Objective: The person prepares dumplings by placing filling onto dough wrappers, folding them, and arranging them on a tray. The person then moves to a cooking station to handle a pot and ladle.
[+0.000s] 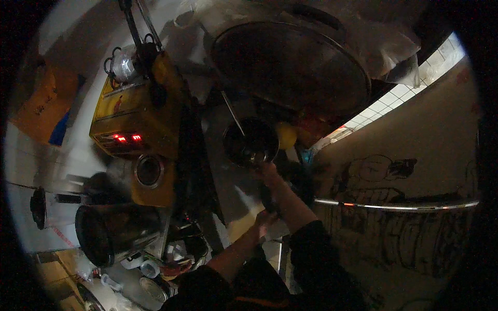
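Note:
My right hand (266, 170) is at the near rim of a dark round pot (233, 149), with a small shiny metal piece by its fingers; the dim light hides the exact grip. A thin light rod (232, 112) leans into that pot. My left hand (266, 221) is lower and nearer to me, beside a dark object below the pot, and its fingers are hard to make out. Beyond the pot lies a large round dark pan or lid (290, 66). Just right of the pot is a yellow round thing (286, 136).
At left stands a yellow machine (128, 116) with a lit red display. Below it a dark cylindrical container (120, 231) lies sideways. Several small containers, including a clear cup (149, 268), crowd the lower left. A drawn-on brown panel (389, 171) rises at right.

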The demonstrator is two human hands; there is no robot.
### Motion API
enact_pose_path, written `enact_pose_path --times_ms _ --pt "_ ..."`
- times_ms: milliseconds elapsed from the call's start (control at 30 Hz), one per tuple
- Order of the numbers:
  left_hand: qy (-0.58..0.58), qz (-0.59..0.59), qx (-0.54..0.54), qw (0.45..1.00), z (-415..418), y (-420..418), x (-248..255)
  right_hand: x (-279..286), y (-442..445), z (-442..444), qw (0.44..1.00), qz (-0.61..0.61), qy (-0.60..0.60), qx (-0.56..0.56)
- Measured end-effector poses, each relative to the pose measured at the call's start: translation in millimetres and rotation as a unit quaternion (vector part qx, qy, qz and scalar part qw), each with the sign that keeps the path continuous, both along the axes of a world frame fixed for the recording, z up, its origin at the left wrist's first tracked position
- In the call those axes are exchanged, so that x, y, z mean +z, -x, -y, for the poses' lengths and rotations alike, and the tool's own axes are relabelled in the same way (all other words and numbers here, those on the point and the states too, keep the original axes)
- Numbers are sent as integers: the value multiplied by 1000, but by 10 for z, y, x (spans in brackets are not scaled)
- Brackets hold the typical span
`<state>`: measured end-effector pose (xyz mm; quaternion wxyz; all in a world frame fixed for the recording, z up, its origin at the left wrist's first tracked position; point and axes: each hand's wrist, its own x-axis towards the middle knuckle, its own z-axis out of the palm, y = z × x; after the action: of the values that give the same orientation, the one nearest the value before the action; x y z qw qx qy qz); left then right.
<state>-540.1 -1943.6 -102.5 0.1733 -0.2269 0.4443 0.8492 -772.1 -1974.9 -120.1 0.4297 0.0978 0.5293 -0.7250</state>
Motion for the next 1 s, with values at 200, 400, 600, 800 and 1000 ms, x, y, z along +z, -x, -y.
enact_pose_path --times_ms 200,400,600,800,1000 --pt "-172 173 35 969 47 304 -325 -9 -99 142 986 -103 -133 8" --pt "-134 158 21 978 165 416 -342 88 -317 208 979 -80 -169 -85" --pt "-85 142 19 986 321 180 -288 724 -479 182 980 -65 -174 -71" --pt "-24 122 -8 992 272 -580 107 134 -423 -630 835 -520 -170 59" --pt "2 204 -9 979 328 -1241 314 510 -551 -1670 647 -604 -397 243"
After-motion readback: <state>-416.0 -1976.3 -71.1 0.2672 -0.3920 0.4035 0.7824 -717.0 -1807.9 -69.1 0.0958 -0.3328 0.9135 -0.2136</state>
